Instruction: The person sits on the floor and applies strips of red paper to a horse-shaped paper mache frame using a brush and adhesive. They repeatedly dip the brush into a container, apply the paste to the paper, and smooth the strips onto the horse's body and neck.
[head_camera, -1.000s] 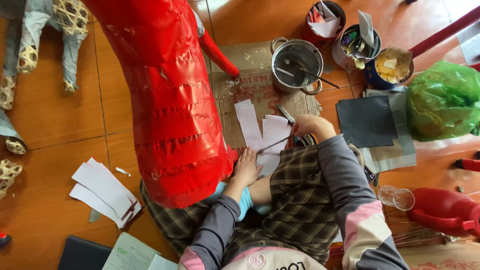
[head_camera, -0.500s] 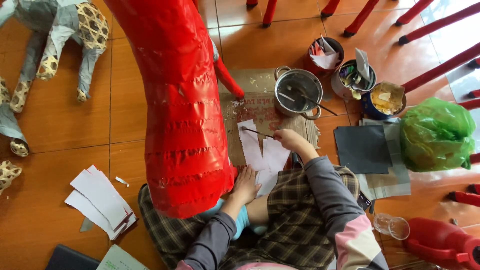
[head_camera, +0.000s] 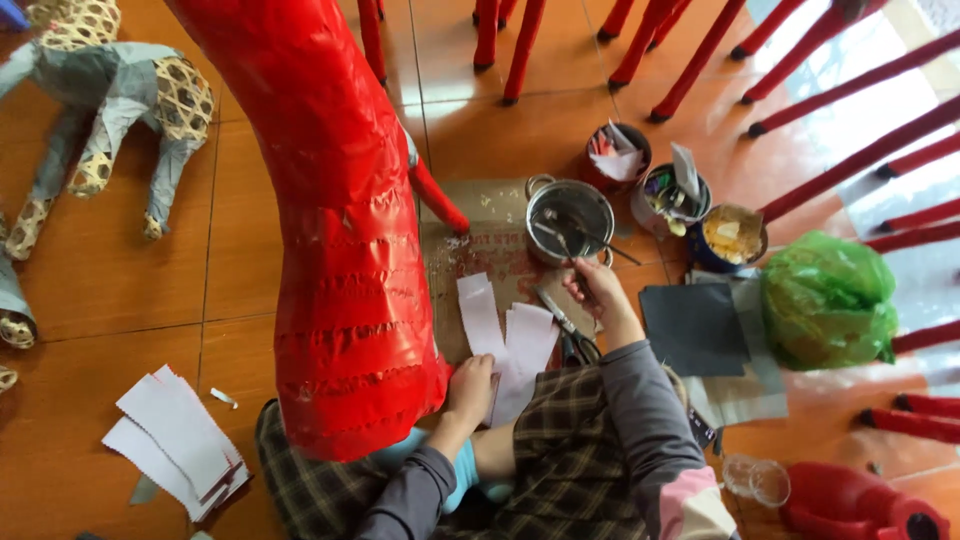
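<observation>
My right hand (head_camera: 597, 290) is closed on a thin brush whose tip reaches into the metal pot (head_camera: 575, 205) on the cardboard sheet (head_camera: 480, 250). My left hand (head_camera: 470, 385) lies with curled fingers on the near end of the white paper strips (head_camera: 510, 340). It is pressed against the lower edge of the tall red paper-covered figure (head_camera: 340, 250). Scissors (head_camera: 565, 325) lie beside the strips, just below my right hand.
A stack of white paper (head_camera: 175, 440) lies at the lower left. Three small containers (head_camera: 670, 195) stand right of the pot, with dark grey sheets (head_camera: 695, 325) and a green plastic bag (head_camera: 825, 310) beyond. A grey woven figure (head_camera: 120, 100) lies at the upper left, and red legs cross the top right.
My right hand has moved with the brush from above the white strips up to the metal pot. My left hand has stayed at the base of the red figure.
</observation>
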